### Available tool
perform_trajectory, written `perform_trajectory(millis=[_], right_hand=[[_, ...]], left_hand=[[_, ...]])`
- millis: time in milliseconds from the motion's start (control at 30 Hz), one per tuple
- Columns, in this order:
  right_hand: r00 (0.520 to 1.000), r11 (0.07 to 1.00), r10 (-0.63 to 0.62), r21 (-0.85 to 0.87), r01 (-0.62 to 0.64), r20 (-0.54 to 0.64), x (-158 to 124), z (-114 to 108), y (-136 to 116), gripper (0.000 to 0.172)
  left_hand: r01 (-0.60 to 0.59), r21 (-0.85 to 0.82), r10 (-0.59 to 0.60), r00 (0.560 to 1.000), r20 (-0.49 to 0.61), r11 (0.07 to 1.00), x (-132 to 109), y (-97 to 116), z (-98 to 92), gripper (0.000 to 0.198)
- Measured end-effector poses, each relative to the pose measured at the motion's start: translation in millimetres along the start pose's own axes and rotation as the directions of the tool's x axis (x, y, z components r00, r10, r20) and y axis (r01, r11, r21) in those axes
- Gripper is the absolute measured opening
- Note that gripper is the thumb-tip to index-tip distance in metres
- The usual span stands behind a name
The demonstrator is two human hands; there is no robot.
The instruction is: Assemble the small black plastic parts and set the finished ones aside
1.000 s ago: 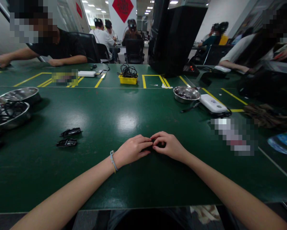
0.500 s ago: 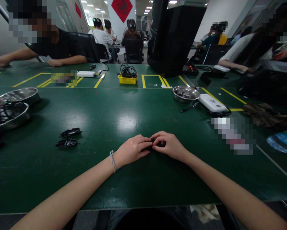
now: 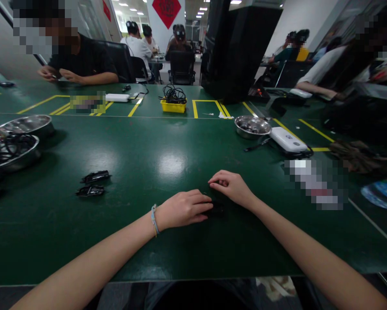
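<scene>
Two hands: both low on the desk (image 3: 132, 142) near its front edge, just beside each other.
Left hand (image 3: 183, 209): fingers (image 3: 200, 206) close together and nearly flat, their tips resting on a small black part (image 3: 216, 210) and pinning it down.
Right hand (image 3: 232, 188): just beyond the part, fingers (image 3: 218, 184) curled narrow with thumb and forefinger tips together. I cannot tell whether they pinch anything.
Part: on the desk between the hands, half hidden under the left fingertips and too dark to make out its shape.
Nearby: two black pieces (image 3: 95, 177) well apart to the left, a bowl of cables (image 3: 10, 150) at far left, another bowl (image 3: 252, 126) and a white pack (image 3: 287, 140) off to the right.
Risk, slip: the desk looks glossy and the part is held only from above, so uneven pressure could make it skid sideways.
Risk, loss: black on dark green reads poorly, so anything tiny dropped from the right fingers would be hard to find.
Risk, sight: the left fingers cover the part, so any fitting would be by feel, and forcing it could bend something.
</scene>
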State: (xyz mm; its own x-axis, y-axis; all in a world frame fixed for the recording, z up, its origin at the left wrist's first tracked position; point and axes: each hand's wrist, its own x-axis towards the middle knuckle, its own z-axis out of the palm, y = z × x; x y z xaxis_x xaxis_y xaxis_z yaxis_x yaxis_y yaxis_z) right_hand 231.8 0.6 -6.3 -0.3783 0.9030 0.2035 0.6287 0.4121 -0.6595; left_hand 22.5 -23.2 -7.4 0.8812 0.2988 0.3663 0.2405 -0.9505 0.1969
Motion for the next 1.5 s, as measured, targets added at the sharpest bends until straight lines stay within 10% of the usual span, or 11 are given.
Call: perform_trajectory(millis=[667,967,1500], right_hand=[[0.993,0.993,0.040,-0.112,-0.027,0.115,-3.8,7.4,-24.9,0.008],[0.988,0.988,0.155,-0.022,-0.155,-0.007,-6.1,-10.8,-15.9,0.007],[0.991,0.998,-0.067,0.028,0.064,0.118,-7.6,0.0,-16.9,0.008]], left_hand=[[-0.105,0.073,0.103,0.994,0.031,0.992,3.7,12.7,-1.4,0.025],[0.086,0.091,-0.087,0.996,0.002,0.992,-1.0,-1.7,0.5,0.027],[0.217,0.106,-0.212,0.976,-0.055,0.970,-2.5,-10.4,0.8,0.026]])
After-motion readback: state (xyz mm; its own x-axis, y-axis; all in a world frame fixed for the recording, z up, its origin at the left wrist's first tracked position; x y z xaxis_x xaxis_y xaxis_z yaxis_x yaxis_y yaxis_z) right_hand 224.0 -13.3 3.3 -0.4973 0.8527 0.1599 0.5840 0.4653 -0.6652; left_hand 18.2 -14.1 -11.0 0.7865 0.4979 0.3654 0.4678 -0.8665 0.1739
